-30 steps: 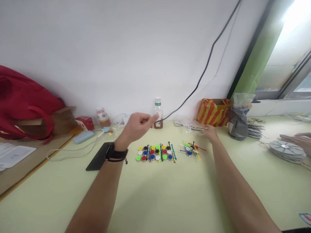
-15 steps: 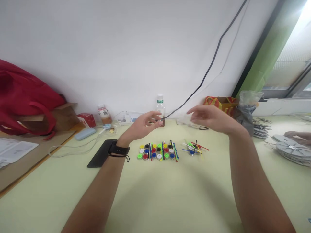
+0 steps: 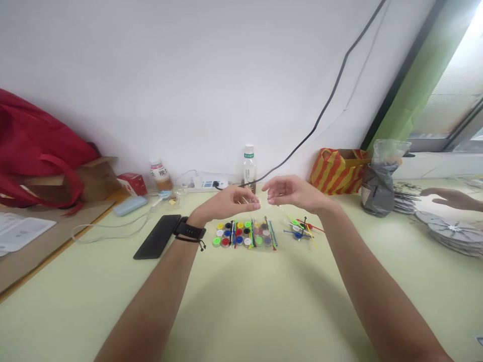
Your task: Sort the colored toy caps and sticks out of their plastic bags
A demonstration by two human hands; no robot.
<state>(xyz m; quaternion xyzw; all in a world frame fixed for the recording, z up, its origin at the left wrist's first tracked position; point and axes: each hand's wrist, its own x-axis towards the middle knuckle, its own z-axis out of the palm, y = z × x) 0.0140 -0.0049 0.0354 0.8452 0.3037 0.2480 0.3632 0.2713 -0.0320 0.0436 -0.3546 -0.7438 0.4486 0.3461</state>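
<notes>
A thin clear plastic bag (image 3: 265,211) hangs between my two hands, hazing the colored pieces behind it. My left hand (image 3: 228,203), with a black watch on its wrist, pinches the bag's left side. From the right, the curled fingers of my right hand (image 3: 296,193) grip its other side. Below lie rows of small round colored discs (image 3: 239,233), with thin colored plastic sticks (image 3: 233,234) set between the groups. To their right is a loose pile of colored sticks and discs (image 3: 300,229).
A black phone (image 3: 157,237) lies left of the discs. Drink bottles (image 3: 249,166) stand by the wall, near a black cable (image 3: 313,130). At right are a striped bag (image 3: 332,173), a grey bag (image 3: 379,188), stacked grey discs (image 3: 455,231) and another person's hand (image 3: 447,197).
My right hand has moved left and closer to my left hand, bringing the clear bag between them. The other person's hand has lifted from the stacked grey discs.
</notes>
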